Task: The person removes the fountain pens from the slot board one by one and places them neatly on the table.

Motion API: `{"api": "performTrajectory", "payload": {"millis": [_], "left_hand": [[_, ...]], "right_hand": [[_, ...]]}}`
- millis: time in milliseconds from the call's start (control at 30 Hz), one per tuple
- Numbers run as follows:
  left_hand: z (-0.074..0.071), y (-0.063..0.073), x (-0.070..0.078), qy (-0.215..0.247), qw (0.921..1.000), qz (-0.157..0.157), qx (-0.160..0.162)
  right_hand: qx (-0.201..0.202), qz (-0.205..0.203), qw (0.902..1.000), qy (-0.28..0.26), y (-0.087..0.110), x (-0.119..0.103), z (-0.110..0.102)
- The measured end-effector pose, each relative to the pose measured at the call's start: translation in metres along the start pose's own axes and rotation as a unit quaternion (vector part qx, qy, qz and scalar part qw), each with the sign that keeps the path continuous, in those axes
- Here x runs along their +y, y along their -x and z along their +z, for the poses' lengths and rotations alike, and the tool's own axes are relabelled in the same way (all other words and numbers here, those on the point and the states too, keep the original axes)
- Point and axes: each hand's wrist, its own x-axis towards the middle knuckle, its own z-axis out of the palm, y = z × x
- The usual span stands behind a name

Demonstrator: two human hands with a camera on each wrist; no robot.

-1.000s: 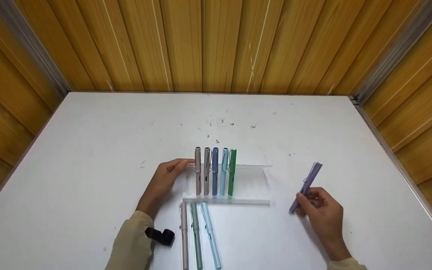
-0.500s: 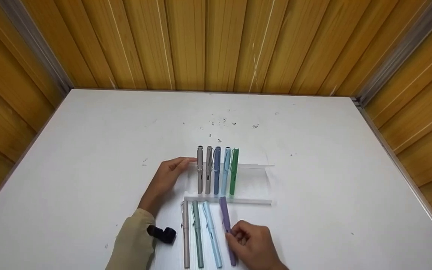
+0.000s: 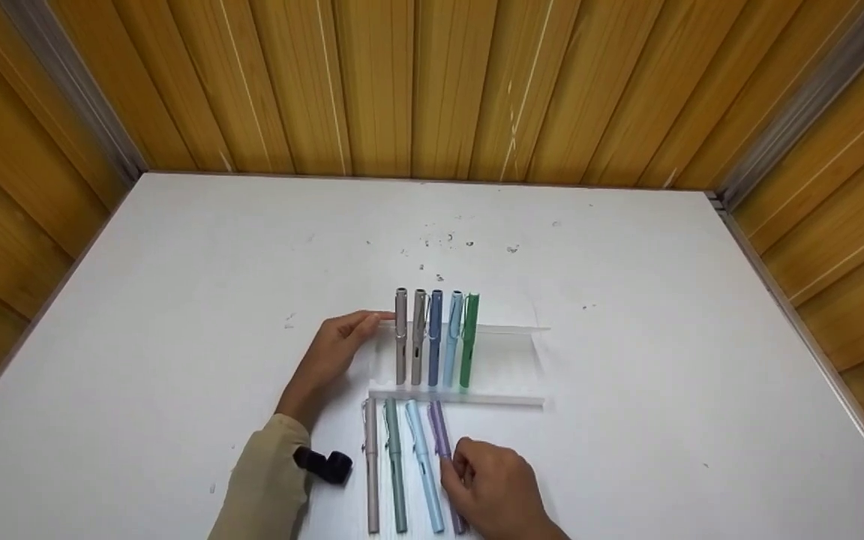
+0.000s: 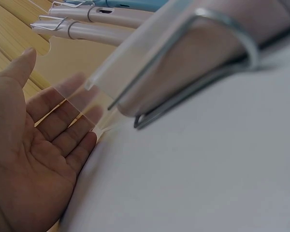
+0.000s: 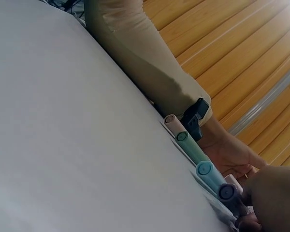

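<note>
My right hand (image 3: 496, 484) pinches a purple pen (image 3: 439, 429) at the table's near side. In the right wrist view the pen's end (image 5: 227, 192) shows beside that hand. To its left lie a light blue pen (image 3: 424, 466), a grey-green pen (image 3: 395, 465) and a pinkish-grey pen (image 3: 371, 469). My left hand (image 3: 333, 351) is at the left side of a clear plastic stand (image 3: 507, 401). Its fingers extend behind the see-through sheet in the left wrist view, with the thumb (image 4: 23, 67) apart. Several capped pens lean in the stand, among them a dark blue one (image 3: 435, 337) and a green one (image 3: 469, 341).
A black wrist camera (image 3: 325, 466) sits at the left sleeve, near the pinkish-grey pen. The white table (image 3: 664, 322) has small dark marks. Wood-look panels (image 3: 439, 90) rise behind it and at both sides.
My right hand has brought the purple pen from the right of the stand to the row of lying pens, then shifted it closer to the light blue one. The left hand stays at the stand.
</note>
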Motion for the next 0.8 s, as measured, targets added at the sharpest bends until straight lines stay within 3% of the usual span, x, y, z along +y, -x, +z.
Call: {"api": "performTrajectory", "payload": {"millis": [233, 367, 433, 500, 633, 700, 800], "left_hand": [[-0.002, 0.000, 0.001, 0.002, 1.0000, 0.000, 0.004], [-0.003, 0.000, 0.001, 0.005, 1.0000, -0.005, 0.006], [-0.003, 0.000, 0.001, 0.005, 0.9999, -0.010, 0.009], [-0.003, 0.001, 0.001, 0.004, 0.9998, -0.012, 0.012], [-0.003, 0.001, 0.002, 0.007, 0.9999, -0.006, 0.008], [-0.002, 0.000, 0.002, 0.009, 1.0000, 0.001, 0.002], [-0.001, 0.000, 0.001, 0.012, 0.9999, 0.007, -0.005]], "right_hand": [[-0.033, 0.001, 0.9994, 0.011, -0.004, -0.002, -0.002], [-0.039, 0.029, 0.9986, -0.022, -0.009, 0.002, -0.005], [0.003, 0.028, 0.9990, -0.034, -0.014, 0.009, -0.006], [0.075, 0.008, 0.9965, -0.034, -0.023, 0.019, -0.007], [0.209, -0.028, 0.9776, -0.007, -0.047, 0.044, -0.007], [0.229, -0.026, 0.9731, -0.007, -0.058, 0.053, -0.006], [0.213, -0.024, 0.9767, -0.010, -0.069, 0.062, -0.004]]}}
